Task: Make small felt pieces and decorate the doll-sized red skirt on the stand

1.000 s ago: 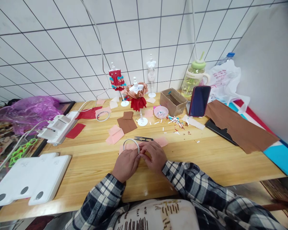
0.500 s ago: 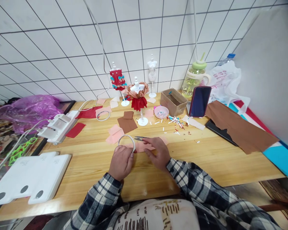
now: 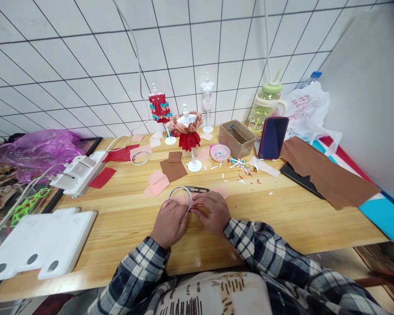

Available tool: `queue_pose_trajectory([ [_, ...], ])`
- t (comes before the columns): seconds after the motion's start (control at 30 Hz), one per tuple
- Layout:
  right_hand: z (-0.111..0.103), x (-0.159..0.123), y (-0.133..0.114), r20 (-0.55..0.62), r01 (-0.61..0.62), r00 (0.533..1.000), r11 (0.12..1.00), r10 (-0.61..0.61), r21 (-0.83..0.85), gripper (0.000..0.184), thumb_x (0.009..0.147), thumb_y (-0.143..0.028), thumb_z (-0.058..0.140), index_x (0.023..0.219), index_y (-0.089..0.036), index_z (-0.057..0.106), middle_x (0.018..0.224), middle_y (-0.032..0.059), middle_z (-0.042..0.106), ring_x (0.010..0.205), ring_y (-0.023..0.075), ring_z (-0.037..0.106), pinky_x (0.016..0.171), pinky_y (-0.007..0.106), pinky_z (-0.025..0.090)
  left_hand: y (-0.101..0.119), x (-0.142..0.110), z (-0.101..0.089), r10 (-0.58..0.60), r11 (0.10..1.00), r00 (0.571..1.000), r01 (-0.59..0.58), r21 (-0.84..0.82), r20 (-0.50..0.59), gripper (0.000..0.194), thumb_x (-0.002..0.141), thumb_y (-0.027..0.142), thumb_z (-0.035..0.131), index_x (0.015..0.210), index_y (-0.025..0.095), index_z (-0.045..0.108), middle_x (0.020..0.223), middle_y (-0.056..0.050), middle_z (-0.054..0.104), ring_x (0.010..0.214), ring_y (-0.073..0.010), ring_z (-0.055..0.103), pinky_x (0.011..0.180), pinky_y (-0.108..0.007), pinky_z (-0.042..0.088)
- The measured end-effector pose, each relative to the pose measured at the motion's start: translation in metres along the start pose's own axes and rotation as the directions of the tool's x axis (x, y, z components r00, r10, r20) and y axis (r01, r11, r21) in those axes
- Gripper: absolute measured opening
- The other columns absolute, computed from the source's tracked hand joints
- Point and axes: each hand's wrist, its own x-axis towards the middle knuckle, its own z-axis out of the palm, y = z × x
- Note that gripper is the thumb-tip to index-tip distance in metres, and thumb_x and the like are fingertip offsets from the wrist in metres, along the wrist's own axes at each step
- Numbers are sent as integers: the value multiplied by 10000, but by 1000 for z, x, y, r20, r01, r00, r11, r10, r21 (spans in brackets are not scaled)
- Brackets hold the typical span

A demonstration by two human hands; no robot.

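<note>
Down at the near side of the desk, two plaid sleeves angle inward, and here's the left hand, back uppermost, closed around the lower part of a white ring. Facing it, the right hand, palm down with fingers bent, has its fingertips right up at the ring's edge; whether they pinch anything, I can't tell. And that ring: on the near side of the red-skirted mannequin, slightly left, tipped up on edge, its round opening turned roughly toward the wearer. Between ring and mannequin, black snips lie flat, long axis crosswise, blades leftward. Brown sheets sit just left of the mannequin; to its right, a pink bowl, then a cardboard box. Behind the mannequin, a bare white mannequin stands upright; behind and left, another in a red dress with blue bows.
</note>
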Motion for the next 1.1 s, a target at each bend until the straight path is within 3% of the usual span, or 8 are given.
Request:
queue_pose_trajectory([
  [0.47, -11, 10, 15, -94, -170, 980, 984, 173, 43, 139, 872, -328, 634, 775, -230, 652, 845, 34, 712, 835, 200, 632, 794, 359, 454, -12, -1, -9, -40, 999, 990, 41, 3, -134, 193, 913, 204, 426, 912, 175, 617, 765, -52, 640, 767, -219, 533, 787, -385, 374],
  [0.73, -5, 7, 9, -62, -111, 991, 989, 118, 102, 191, 888, -345, 617, 745, -218, 611, 791, 30, 685, 799, 190, 613, 763, 356, 443, -19, -5, -6, -198, 977, 949, 169, -132, -246, 229, 926, 231, 421, 824, 187, 622, 709, -39, 615, 734, -209, 518, 754, -372, 373],
  [0.87, -2, 4, 5, -23, -74, 997, 994, 76, 87, 218, 904, -361, 582, 742, -215, 577, 786, 38, 658, 796, 197, 594, 758, 363, 435, -18, -5, 0, -380, 915, 875, 310, -257, -299, 246, 926, 287, 439, 786, 195, 619, 701, -23, 605, 719, -196, 533, 709, -338, 389],
  [0.93, -3, 4, 6, -40, -91, 995, 990, 96, 107, 213, 911, -352, 566, 747, -217, 566, 783, 39, 645, 798, 195, 589, 759, 356, 440, -24, -7, -1, -540, 838, 751, 433, -333, -380, 273, 941, 312, 410, 789, 196, 604, 717, -18, 597, 717, -188, 545, 666, -312, 400],
  [1.0, -4, 5, 10, -57, -161, 984, 979, 170, 126, 198, 907, -345, 566, 757, -216, 567, 777, 37, 632, 788, 193, 578, 742, 340, 441, -40, -12, -5, -660, 750, 575, 548, -371, -484, 307, 964, 323, 352, 852, 193, 607, 769, -23, 610, 747, -188, 561, 669, -303, 414],
  [1.03, -5, 5, 12, -50, -205, 976, 970, 213, 130, 188, 903, -342, 571, 765, -215, 572, 774, 33, 627, 778, 190, 569, 729, 331, 437, -50, -15, -7, -662, 739, 539, 586, -334, -520, 316, 966, 329, 346, 904, 191, 623, 816, -33, 627, 794, -197, 570, 712, -315, 422],
  [1.07, -6, 6, 13, -31, -244, 968, 961, 250, 132, 180, 899, -340, 574, 772, -212, 576, 774, 29, 624, 765, 186, 558, 716, 323, 431, -62, -19, -9, -633, 754, 573, 609, -246, -521, 323, 961, 336, 358, 956, 192, 647, 855, -47, 638, 845, -211, 573, 775, -339, 421],
  [1.1, -6, 6, 14, -2, -272, 961, 953, 275, 133, 175, 899, -338, 572, 781, -210, 579, 776, 26, 621, 757, 182, 548, 707, 316, 424, -73, -23, -11, -590, 780, 652, 613, -127, -476, 325, 947, 347, 390, 997, 196, 673, 867, -60, 638, 863, -227, 568, 826, -370, 411],
])
